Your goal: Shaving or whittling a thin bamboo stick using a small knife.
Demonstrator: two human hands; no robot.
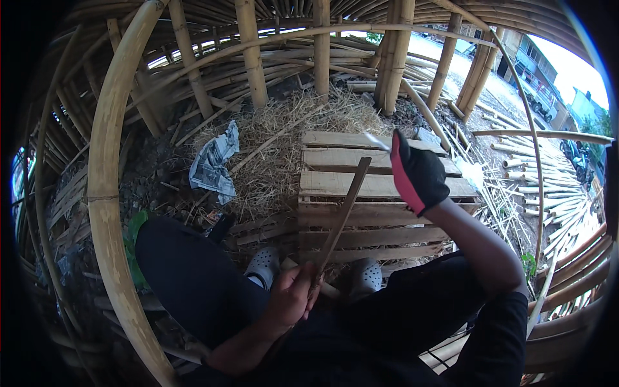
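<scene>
Site: a bamboo structure open to daylight at upper right, with upright posts (250, 58) and stacked poles behind them. The ground carries loose straw (271, 155). Further bamboo poles (551, 197) lie fanned out at right, with a vehicle (540, 97) beyond. A slatted wooden surface (332, 186), crate-like, stands ahead of the seated person; three top slats are visible.

Count: one flat brown strip (345, 209), one thin pale implement (376, 140), one crumpled printed sheet (215, 161) on the straw left of the surface, two grey perforated clogs (366, 277), one thick bent pole (106, 187) at near left.

Hands: the bare left hand (293, 300) has its fingers closed around the strip's lower end; the strip slants up across the surface, contact undetermined. The right hand (416, 174), in a black-and-red glove, is raised over the surface, fingers gripping the implement, whose blurred type cannot be told.
</scene>
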